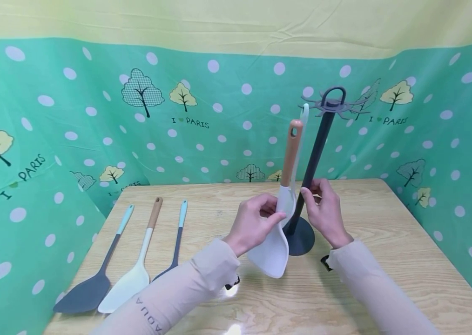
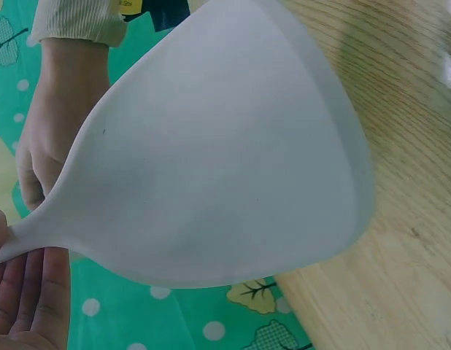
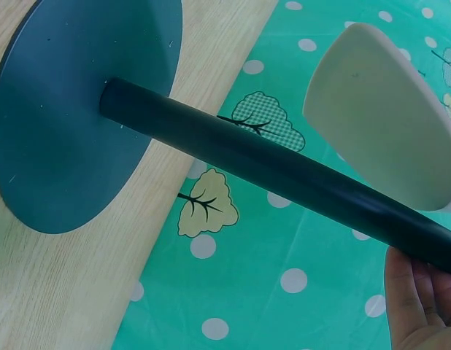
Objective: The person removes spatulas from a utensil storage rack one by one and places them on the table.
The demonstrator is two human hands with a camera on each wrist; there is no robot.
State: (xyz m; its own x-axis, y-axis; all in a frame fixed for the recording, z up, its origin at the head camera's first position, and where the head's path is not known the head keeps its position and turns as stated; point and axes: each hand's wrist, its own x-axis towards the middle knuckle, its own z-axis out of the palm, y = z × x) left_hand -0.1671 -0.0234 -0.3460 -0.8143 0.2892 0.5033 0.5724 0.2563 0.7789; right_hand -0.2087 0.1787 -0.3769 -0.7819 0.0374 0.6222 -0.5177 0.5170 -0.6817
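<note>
In the head view, my left hand [image 1: 252, 223] grips the neck of a white spatula [image 1: 273, 251] with a brown handle, blade downward. That blade [image 2: 225, 146] fills much of the left wrist view. My right hand [image 1: 324, 209] holds the pole of a black utensil stand [image 1: 319, 149], which has a round base [image 3: 79, 124] and a ring of hooks on top. A second utensil with a pale mint handle [image 1: 305, 114] hangs at a left hook, partly hidden behind the spatula. Beside the pole in the right wrist view is a pale utensil head [image 3: 379, 117]; which utensil it belongs to, I cannot tell.
On the left of the wooden table [image 1: 366, 284] lie a dark turner with a mint handle [image 1: 87, 291], a white turner with a brown handle [image 1: 127, 286] and another dark mint-handled utensil [image 1: 178, 237], its head behind my left sleeve. A green dotted cloth [image 1: 219, 163] surrounds the table.
</note>
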